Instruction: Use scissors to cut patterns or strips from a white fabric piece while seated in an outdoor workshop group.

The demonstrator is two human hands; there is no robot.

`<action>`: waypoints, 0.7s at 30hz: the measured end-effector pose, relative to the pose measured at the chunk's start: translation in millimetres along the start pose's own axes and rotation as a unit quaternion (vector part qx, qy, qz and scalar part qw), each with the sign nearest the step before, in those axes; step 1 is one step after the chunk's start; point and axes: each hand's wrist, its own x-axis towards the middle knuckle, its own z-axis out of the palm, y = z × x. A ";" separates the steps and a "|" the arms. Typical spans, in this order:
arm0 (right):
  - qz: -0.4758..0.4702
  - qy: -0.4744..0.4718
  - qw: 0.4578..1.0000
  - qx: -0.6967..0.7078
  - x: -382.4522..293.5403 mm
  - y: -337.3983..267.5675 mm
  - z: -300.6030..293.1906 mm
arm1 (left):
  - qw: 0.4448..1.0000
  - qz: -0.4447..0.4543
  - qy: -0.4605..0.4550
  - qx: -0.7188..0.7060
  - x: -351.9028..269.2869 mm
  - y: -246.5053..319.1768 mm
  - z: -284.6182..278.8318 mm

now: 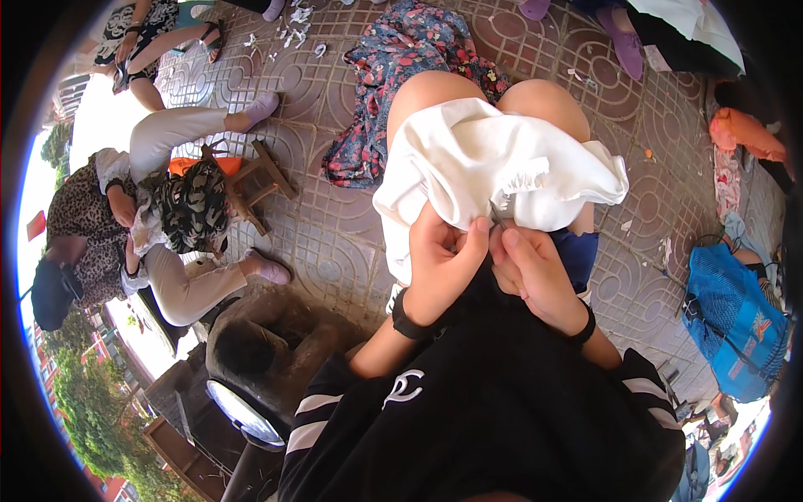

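Note:
White cloth [452, 150] lies draped over my lap, with a gathered, ruffled patch [524, 176] near its middle. My left hand [448, 248] pinches the cloth's near edge between thumb and fingers. Close on its right, my right hand [530, 263] holds a small, thin metal tool [497, 214], whose tip points at the cloth just below the ruffle; its exact kind cannot be told. The two hands almost touch. Folds hide part of my left fingers.
Floral cloth [401, 75] lies on the paving beyond my knees. A seated person [94, 207] handles cloth at left, near a wooden stool [257, 182]. At lower left is a round metal lid [241, 411]; a blue bag [734, 320] stands at right. White scraps [298, 31] litter the ground.

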 end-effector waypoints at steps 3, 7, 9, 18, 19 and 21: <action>0.006 0.005 1.000 0.002 0.6 0.2 -1.0 | 1.000 -0.002 0.009 0.001 0.6 -0.2 0.1; 0.011 0.001 1.000 0.015 1.4 0.1 -2.6 | 1.000 0.004 0.021 -0.009 1.9 -1.2 2.4; 0.009 0.001 1.000 0.023 1.6 -0.9 -2.1 | 1.000 0.010 0.023 -0.017 2.3 -2.4 2.6; 0.010 0.001 1.000 0.002 2.2 -2.3 -4.0 | 0.999 0.020 0.007 -0.030 2.3 -3.2 3.2; 0.008 0.000 1.000 0.002 1.9 -2.1 -4.6 | 0.999 0.019 0.006 -0.027 1.9 -4.5 2.4; 0.003 -0.009 1.000 0.007 1.9 -3.5 -4.1 | 1.000 0.017 0.008 -0.023 1.6 -5.6 3.1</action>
